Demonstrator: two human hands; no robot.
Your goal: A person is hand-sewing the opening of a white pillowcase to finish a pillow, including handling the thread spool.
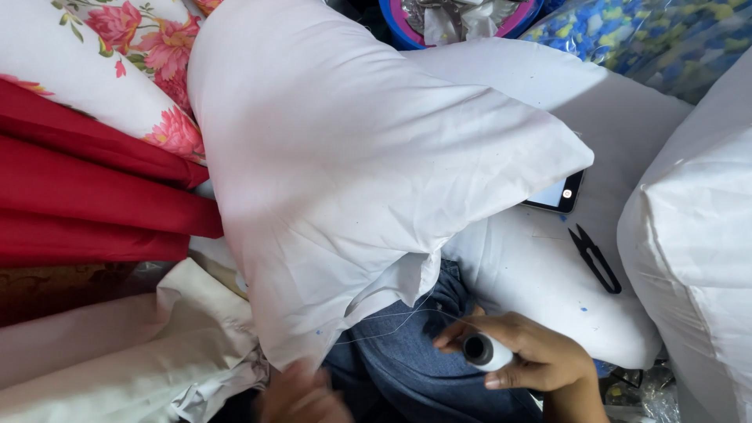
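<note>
A white spool of thread point(487, 351) is held tight in the right hand point(526, 356), with the fingers curled around it, low in the middle of the picture. A thin thread point(392, 319) is stretched from near the spool up to the open corner of a big white pillow point(352, 172), which is laid over the blue jeans point(407, 352) on the lap. The left hand point(301, 395) is seen at the bottom edge, just under the pillow's corner, but it is blurred, so its grip cannot be told. Small black thread snips point(595, 258) and a phone point(556, 194) are laid on another white pillow point(548, 274) to the right. Red cloth point(86, 188) and flowered cloth point(117, 55) are piled on the left.
</note>
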